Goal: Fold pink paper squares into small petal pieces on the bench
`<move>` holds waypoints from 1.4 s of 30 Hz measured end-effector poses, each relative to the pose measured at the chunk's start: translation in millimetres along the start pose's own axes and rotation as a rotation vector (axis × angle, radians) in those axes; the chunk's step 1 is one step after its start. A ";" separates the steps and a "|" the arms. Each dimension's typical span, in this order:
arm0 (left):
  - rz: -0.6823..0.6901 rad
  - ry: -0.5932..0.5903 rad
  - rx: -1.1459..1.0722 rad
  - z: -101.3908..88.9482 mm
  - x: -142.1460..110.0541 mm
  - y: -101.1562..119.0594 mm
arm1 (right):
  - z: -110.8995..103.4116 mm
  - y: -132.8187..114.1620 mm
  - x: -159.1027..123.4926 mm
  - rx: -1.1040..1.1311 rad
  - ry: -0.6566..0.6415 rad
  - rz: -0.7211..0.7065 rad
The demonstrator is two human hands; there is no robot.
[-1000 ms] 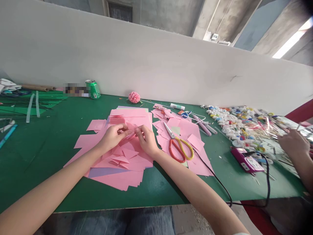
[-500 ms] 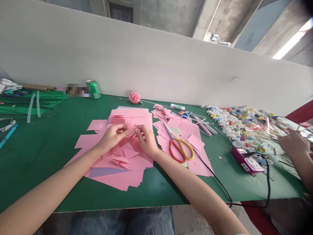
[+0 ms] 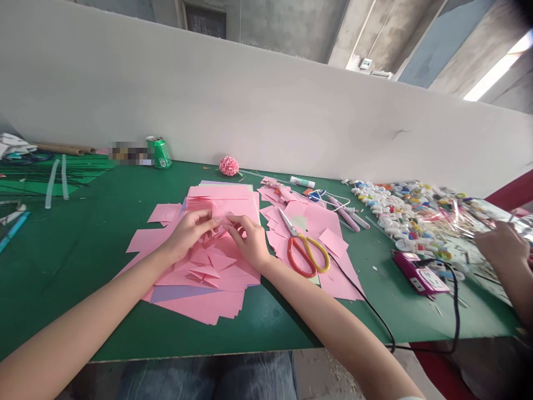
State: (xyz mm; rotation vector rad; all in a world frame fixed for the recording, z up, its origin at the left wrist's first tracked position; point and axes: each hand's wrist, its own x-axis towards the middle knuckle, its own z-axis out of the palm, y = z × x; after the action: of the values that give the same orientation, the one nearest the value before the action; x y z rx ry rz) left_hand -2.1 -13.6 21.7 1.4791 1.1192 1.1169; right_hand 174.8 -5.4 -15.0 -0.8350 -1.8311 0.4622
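Observation:
My left hand (image 3: 189,232) and my right hand (image 3: 249,240) meet over a heap of pink paper squares (image 3: 208,278) on the green table (image 3: 83,244). Together their fingertips pinch a small folded pink paper piece (image 3: 225,221), held just above the heap. Both hands have their fingers curled round it. A neat stack of pink sheets (image 3: 220,195) lies just beyond the hands. Orange and yellow scissors (image 3: 303,247) rest on more pink paper to the right of my right hand.
A pink paper flower ball (image 3: 229,165), a green can (image 3: 159,151) and a glue stick (image 3: 302,181) stand near the white back wall. Several small colourful parts (image 3: 400,208) cover the right side, where another person's hand (image 3: 499,244) works. A purple device (image 3: 418,275) trails a black cable.
My fingers have shifted slightly on the folded pink piece, and my right hand has moved a little up and left. The other person's hand on the right barely moved.

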 end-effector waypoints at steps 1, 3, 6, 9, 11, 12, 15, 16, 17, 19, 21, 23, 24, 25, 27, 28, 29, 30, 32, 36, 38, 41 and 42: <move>-0.009 0.001 -0.020 -0.2 0.0 -0.1 | -0.1 -0.3 0.0 -0.012 0.002 -0.007; -0.025 -0.003 -0.059 -0.8 0.0 0.0 | -0.1 -0.5 -0.1 -0.030 0.003 -0.012; -0.042 -0.011 -0.092 -1.5 -0.3 0.4 | -0.1 -1.1 -0.1 -0.045 0.000 0.002; -0.047 -0.015 -0.107 -1.8 -0.3 0.3 | -0.6 -2.9 0.1 -0.055 0.004 0.023; -0.055 -0.019 -0.117 -1.8 -0.2 0.2 | -1.0 -4.0 0.3 -0.045 0.015 0.043; -0.059 -0.020 -0.122 -1.8 -0.2 0.3 | -1.1 -4.4 0.4 -0.034 0.022 0.053; -0.077 -0.029 -0.126 -1.9 0.0 0.8 | -1.1 -4.0 0.3 -0.001 0.031 0.066; -0.084 -0.032 -0.125 -1.9 0.2 0.9 | -1.0 -3.5 0.2 0.007 0.031 0.066; -0.090 -0.033 -0.122 -1.8 0.3 1.0 | -0.8 -2.9 0.1 0.011 0.029 0.067; -0.095 -0.030 -0.118 -1.6 0.5 0.8 | -0.5 -1.7 -0.1 0.017 0.023 0.075; -0.082 -0.020 -0.112 -1.0 0.5 0.5 | -0.2 -0.9 -0.3 0.022 0.015 0.087; -0.060 -0.010 -0.105 0.0 0.2 0.4 | 0.0 -0.6 -0.2 0.026 0.010 0.095; -0.048 -0.002 -0.100 0.6 -0.1 0.5 | 0.0 -0.7 -0.1 0.028 0.010 0.095; -0.034 0.007 -0.092 1.0 -0.3 0.8 | -0.1 -1.0 0.0 0.029 0.010 0.093; -0.006 0.030 -0.070 1.5 -0.7 1.5 | -0.7 -2.0 0.4 0.035 0.005 0.080; 0.010 0.040 -0.058 1.4 -0.8 2.0 | -1.2 -2.8 0.5 0.040 -0.002 0.072; 0.027 0.046 -0.046 1.0 -0.7 2.4 | -1.7 -3.6 0.7 0.045 -0.011 0.064; 0.044 0.048 -0.036 0.2 -0.6 2.8 | -2.3 -4.4 0.9 0.049 -0.020 0.057; 0.076 0.041 -0.018 -1.5 -0.3 3.5 | -3.2 -5.7 1.3 0.053 -0.035 0.054; 0.099 -0.004 0.022 -2.1 -0.8 5.6 | -3.8 -5.4 1.7 0.030 -0.067 0.095; 0.092 -0.030 0.041 0.1 -1.8 7.0 | -3.5 -4.3 1.4 0.011 -0.088 0.113; 0.069 -0.060 0.061 4.3 -3.4 8.6 | -2.8 -2.9 0.6 -0.006 -0.106 0.108; 0.062 -0.064 0.065 5.4 -3.8 8.8 | -2.5 -2.7 0.4 -0.008 -0.108 0.103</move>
State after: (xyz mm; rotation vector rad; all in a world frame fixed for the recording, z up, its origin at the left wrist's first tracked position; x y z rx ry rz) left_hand 3.6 -19.4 29.0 1.5980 1.0807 1.0767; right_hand 176.1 -7.0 -12.0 -0.9283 -1.8953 0.5755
